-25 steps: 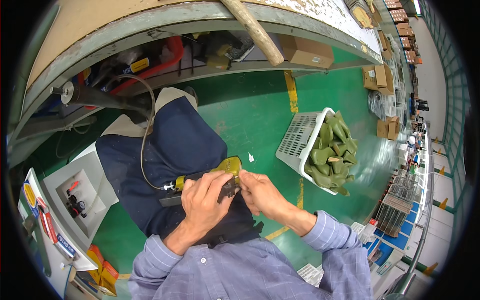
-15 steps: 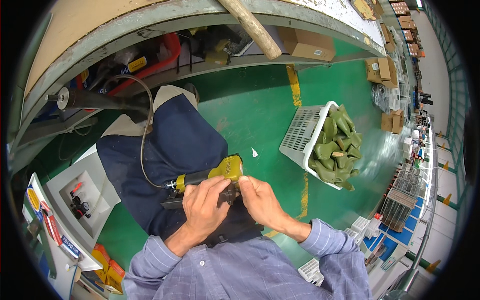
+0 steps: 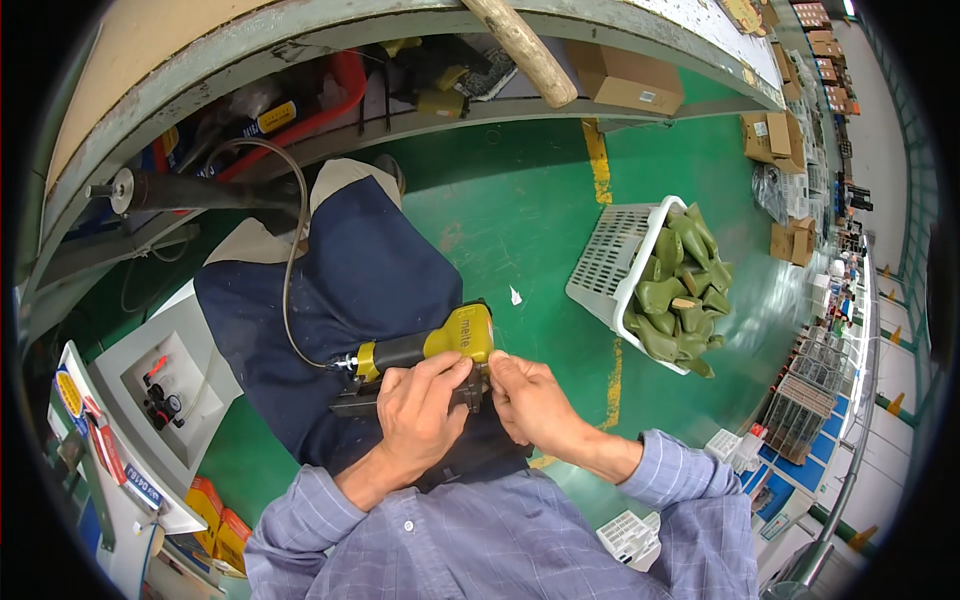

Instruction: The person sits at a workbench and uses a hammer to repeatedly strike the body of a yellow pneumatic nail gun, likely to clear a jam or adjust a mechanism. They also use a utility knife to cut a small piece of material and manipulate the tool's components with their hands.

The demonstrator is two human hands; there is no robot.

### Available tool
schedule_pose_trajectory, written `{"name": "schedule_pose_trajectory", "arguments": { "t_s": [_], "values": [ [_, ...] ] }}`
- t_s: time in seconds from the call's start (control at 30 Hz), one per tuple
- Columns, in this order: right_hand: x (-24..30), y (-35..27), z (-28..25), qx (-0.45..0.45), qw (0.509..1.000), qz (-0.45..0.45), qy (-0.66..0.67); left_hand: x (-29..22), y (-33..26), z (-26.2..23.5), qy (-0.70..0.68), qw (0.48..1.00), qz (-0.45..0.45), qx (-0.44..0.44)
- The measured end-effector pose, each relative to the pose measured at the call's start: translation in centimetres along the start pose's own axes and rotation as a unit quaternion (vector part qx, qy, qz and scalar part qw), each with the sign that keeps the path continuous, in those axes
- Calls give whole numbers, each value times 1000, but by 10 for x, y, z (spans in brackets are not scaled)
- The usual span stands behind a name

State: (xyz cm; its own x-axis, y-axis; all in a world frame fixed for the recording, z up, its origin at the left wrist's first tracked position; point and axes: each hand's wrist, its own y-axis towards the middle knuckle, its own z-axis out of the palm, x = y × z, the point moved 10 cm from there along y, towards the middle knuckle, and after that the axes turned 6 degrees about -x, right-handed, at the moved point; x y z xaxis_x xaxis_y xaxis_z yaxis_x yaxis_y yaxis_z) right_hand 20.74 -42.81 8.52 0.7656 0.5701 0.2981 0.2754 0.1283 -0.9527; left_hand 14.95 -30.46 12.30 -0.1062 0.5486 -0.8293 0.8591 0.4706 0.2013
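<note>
A yellow and black pneumatic stapler [image 3: 430, 346] lies across my lap, over the dark blue apron [image 3: 375, 245]. A thin air hose [image 3: 287, 280] joins the left end of its handle. My left hand [image 3: 422, 402] is closed round the near side of the stapler, by its black magazine [image 3: 355, 402]. At the right end of the tool, my right hand [image 3: 530, 398] has thumb and index finger pinched together against the yellow head. Whatever sits between those fingertips is hidden or too small to name.
Right of my knees, a white plastic basket [image 3: 597, 292] holds several olive-green shoe lasts [image 3: 662, 296]. Overhead runs the workbench edge [image 3: 330, 22], with a wooden stick [image 3: 527, 58] jutting out and a cardboard box [image 3: 625, 82] beneath. A grey cabinet [image 3: 205, 420] with a pressure gauge stands at left.
My right hand's fingers have curled in more beside the stapler's head, and the stapler shows a little more of its yellow head. The whole view has shifted slightly.
</note>
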Motion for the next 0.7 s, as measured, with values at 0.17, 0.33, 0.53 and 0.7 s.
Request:
{"name": "schedule_pose_trajectory", "arguments": {
  "t_s": [0.17,0.33,0.53,0.7],
  "values": [
    [5,8,-9,-45,979,-179,-90,-3,0,1,0,1000,12,0],
    [-12,-3,0,10,996,71,61,0,-3,1,-21,1000,6,1],
    [-2,2,-7,-55,992,-82,-76,2,-5,-1,-59,998,-6,-10],
    [-2,7,-6,-50,985,-145,-82,4,-7,-3,-72,997,-5,-20]
  ]
}}
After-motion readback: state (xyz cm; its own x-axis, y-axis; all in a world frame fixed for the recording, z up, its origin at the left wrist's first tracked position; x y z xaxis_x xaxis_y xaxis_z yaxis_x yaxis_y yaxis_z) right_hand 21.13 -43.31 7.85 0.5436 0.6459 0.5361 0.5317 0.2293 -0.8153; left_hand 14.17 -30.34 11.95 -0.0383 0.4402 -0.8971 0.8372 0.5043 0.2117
